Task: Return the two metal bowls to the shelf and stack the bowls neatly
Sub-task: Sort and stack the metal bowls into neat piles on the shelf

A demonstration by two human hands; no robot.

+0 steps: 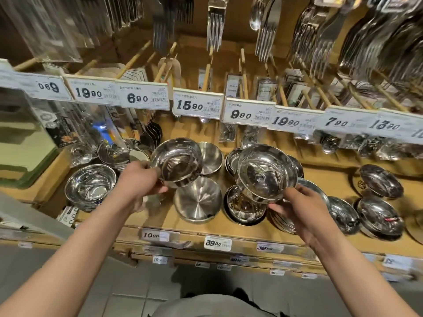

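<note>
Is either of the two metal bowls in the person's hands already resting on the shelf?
No: the left hand and right hand each hold a bowl above the shelf.

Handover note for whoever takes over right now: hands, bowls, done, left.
Left hand: grips one metal bowl by its near rim, held above the shelf.
Right hand: grips the second metal bowl by its near rim, above the bowl stack on the shelf.
Done: both bowls brought over the shelf; neither set down.
Left: lower each bowl onto a matching stack, probably the right one onto the stack below it, then straighten the stacks.
</note>
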